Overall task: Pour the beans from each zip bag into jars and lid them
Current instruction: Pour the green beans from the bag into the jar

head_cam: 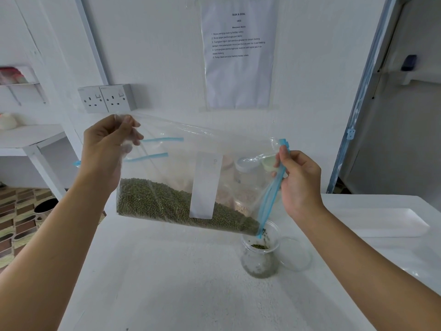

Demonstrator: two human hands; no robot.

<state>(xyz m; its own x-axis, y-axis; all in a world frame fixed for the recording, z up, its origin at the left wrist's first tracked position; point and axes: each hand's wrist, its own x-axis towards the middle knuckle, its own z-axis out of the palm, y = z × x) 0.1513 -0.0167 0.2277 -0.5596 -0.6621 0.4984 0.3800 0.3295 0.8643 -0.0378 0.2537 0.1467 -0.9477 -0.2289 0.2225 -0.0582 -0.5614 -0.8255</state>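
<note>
A clear zip bag [181,163] with a blue zip strip and a white label hangs tilted above the white counter [167,271]. Green beans [162,201] fill its lower part and run toward the low right corner. My left hand [107,149] grips the bag's raised upper left corner. My right hand [298,177] pinches the blue zip edge on the right. The bag's low corner sits over the mouth of an open clear jar [260,254], and a few green beans lie inside it. A clear round lid [298,254] rests on the counter just right of the jar.
Behind the bag, at the wall, stand other jars [247,180] with pale contents, seen through the plastic. A white tray [386,223] lies at the right of the counter. A double wall socket [105,97] and a taped instruction sheet [238,56] are on the wall.
</note>
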